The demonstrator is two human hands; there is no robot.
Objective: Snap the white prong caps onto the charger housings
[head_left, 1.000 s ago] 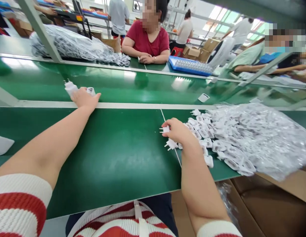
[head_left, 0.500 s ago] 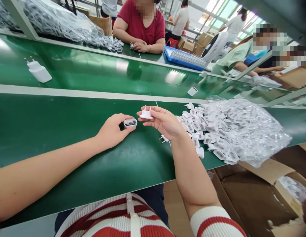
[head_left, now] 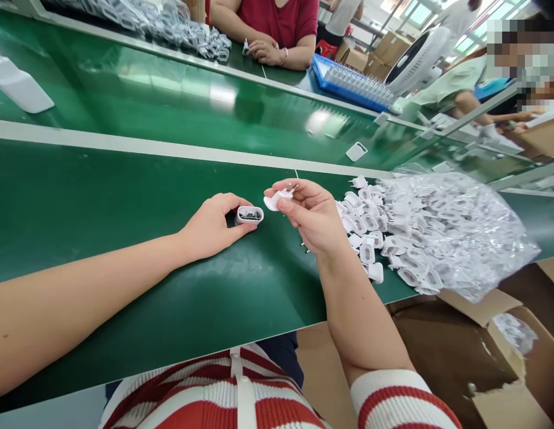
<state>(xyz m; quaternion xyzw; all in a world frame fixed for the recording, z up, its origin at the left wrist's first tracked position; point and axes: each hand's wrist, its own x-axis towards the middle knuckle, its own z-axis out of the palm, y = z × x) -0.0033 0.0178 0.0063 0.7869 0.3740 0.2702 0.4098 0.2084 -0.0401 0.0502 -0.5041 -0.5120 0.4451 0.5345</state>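
My left hand (head_left: 218,225) is closed around a white charger housing (head_left: 250,215), whose open end faces me and shows dark and metallic parts inside. Just to its right, my right hand (head_left: 315,211) pinches a white plug cap (head_left: 279,200) between thumb and fingers. The cap's two pins point to the upper right. A small gap separates cap and housing. Beside my right wrist lies a heap of white plug caps (head_left: 368,223), spilling out of a clear plastic bag (head_left: 477,232).
Beyond the pale strip (head_left: 169,152), a white charger (head_left: 21,86) and a white housing (head_left: 356,151) lie on the green surface. A person in red (head_left: 279,24) sits opposite, near a blue tray (head_left: 348,83). Cardboard boxes (head_left: 504,363) stand at the lower right.
The cap in my right hand has turned, its pins tilting from upright to the upper right. The view has shifted, and the charger beyond the strip now appears farther left.
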